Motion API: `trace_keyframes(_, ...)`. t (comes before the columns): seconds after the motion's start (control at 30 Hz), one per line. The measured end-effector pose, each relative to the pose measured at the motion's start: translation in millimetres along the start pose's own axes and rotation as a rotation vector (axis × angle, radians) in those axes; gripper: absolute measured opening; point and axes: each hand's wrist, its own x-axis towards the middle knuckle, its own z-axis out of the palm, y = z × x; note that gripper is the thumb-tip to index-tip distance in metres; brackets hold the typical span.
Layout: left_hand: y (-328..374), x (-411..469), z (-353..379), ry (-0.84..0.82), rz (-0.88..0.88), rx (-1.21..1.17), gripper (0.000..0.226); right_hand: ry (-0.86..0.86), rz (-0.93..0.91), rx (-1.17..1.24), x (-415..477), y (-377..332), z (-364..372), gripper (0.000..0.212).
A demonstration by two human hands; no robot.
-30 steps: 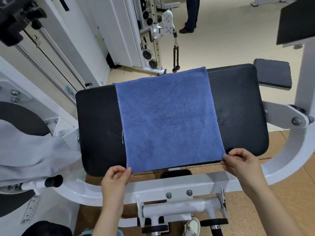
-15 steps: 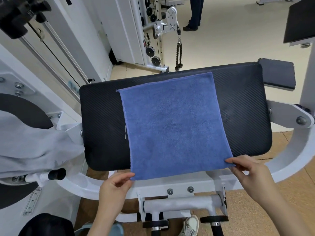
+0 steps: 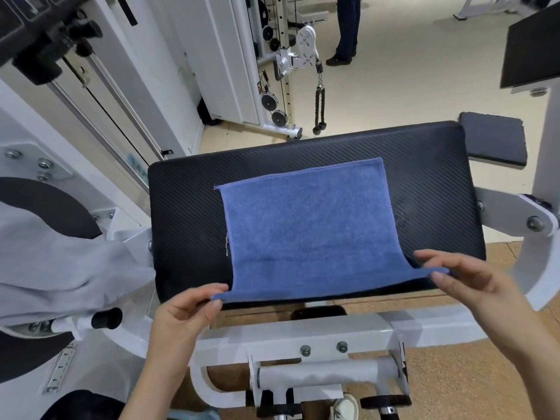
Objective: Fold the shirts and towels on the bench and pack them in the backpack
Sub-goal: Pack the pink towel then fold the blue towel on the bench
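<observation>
One blue towel (image 3: pixel 309 231), one grey garment (image 3: pixel 45 253), two hands (image 3: pixel 181 316) (image 3: pixel 472 286)

Scene is evenly and brightly lit; the light is soft and its source is not seen. Floor (image 3: pixel 409 71) is rendered pale, nearly washed out toward the top. Faint sheen is noted on the black table (image 3: pixel 424 165), mild glare on the white frame (image 3: pixel 291 331). A narrow soft shadow is cast under the lifted near edge of the towel (image 3: pixel 306 234). Slight motion smear is seen on the right hand (image 3: pixel 472 286). Rails (image 3: pixel 121 95) are bowed at the left edge.
</observation>
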Motion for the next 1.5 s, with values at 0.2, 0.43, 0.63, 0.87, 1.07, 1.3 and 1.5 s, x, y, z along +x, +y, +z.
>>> trace_keyframes(0.2,43.9,62.8,21.0,0.063,0.088,-0.056,0.015,0.237,-0.158,-0.041,70.4,-24.8,26.5,0.023)
trace_keyframes(0.43,50.6,137.9,49.1,0.214,0.043,-0.058,0.011,0.338,-0.168,-0.283,151.6,-36.2,52.5,0.013)
trace_keyframes(0.63,43.2,159.0,59.6,0.331,0.057,0.084,0.007,0.325,-0.158,-0.464,176.3,-31.1,60.4,0.015)
trace_keyframes(0.87,46.4,171.7,58.9,0.313,0.169,0.477,0.010,0.374,-0.189,-0.692,182.3,-25.4,70.5,0.017)
trace_keyframes(1.07,52.5,165.8,66.2,0.416,0.246,0.689,0.032,0.428,-0.117,-0.604,183.2,-31.5,72.6,0.020)
trace_keyframes(1.3,14.7,133.9,138.6,0.081,0.755,1.126,0.052,0.588,-0.271,-0.826,178.0,-32.9,84.5,0.036)
trace_keyframes(1.5,-3.5,145.2,140.8,0.064,0.701,1.229,0.061,0.230,-0.563,-1.130,156.2,4.8,111.3,0.053)
